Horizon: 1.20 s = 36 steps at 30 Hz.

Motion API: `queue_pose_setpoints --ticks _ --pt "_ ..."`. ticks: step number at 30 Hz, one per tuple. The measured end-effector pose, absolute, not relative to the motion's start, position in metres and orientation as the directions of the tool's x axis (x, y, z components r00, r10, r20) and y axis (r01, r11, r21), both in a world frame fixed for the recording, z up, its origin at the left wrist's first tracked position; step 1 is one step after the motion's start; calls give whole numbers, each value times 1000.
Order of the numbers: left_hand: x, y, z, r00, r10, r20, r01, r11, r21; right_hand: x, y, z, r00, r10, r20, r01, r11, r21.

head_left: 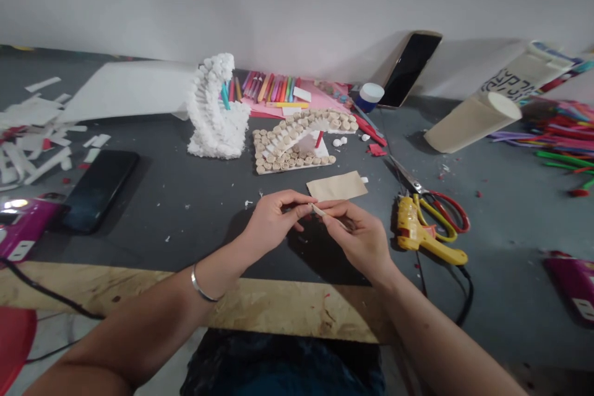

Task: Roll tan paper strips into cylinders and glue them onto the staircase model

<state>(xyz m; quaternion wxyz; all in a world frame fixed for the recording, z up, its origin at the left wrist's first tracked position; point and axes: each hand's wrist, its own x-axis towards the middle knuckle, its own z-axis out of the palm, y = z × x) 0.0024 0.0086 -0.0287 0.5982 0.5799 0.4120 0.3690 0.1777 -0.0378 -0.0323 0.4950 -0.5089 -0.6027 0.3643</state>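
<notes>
My left hand [275, 216] and my right hand [361, 232] meet above the dark table, near its front edge. Between their fingertips is a narrow beige paper strip [319, 210]. The left thumb and fingers pinch its left end, while the right thumb and fingers close on the rest. Just beyond the hands lies a flat beige paper piece [338, 186]. Behind that stands a small model [297, 142] covered in rolled beige coils, with a curved stair and a red post. To its left is a white, fluffy-textured curved model [217, 112].
Right of my hands lie a yellow glue gun [413, 229] and scissors [417, 185]. Farther right are a beige cylinder [473, 124] and pipe cleaners [557, 136]. A phone [102, 192] and white scraps [32, 142] lie left. Markers [273, 88] and a leaning phone [413, 68] are behind.
</notes>
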Motion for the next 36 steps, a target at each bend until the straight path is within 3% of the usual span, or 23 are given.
queue_pose_setpoints --ticks 5,16,26,36 --pt "3 6 -29 372 926 -58 98 23 995 181 -38 -28 -61 916 396 520 368 -771" --pt "-1 6 -25 397 916 56 290 -183 939 179 -35 -26 -210 813 543 631 537 -560" --pt "-1 8 -28 420 907 33 256 -152 955 186 -36 -26 -211 857 471 625 488 -609" --pt "-5 12 -28 452 891 31 276 -173 945 187 -39 -29 -253 868 427 693 471 -546"
